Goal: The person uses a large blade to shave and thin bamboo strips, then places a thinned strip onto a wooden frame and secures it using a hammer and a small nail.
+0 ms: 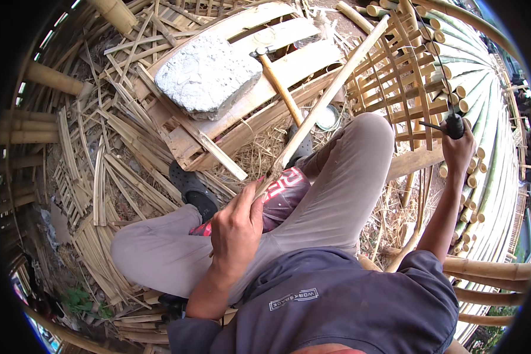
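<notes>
My left hand [236, 227] is closed round the near end of a long pale bamboo strip [336, 85], which slants away to the upper right above my lap. Out to the right, my raised right hand [459, 146] grips the black handle of a tool [453, 125]. A long, thin dark shaft or blade runs up from that handle, and a short prong sticks out sideways; the tool's exact kind is unclear. A hammer [282, 88] with a wooden handle leans on the low wooden bench [304, 59] beyond my knees, beside a rough grey-white stone block [209, 76].
Split bamboo strips [121, 138] litter the ground at left. A woven bamboo lattice [404, 76] stands at the upper right, in front of stacked bamboo poles [481, 118]. A round tin [327, 118] sits near my foot. Bamboo rails [489, 268] lie close on the right.
</notes>
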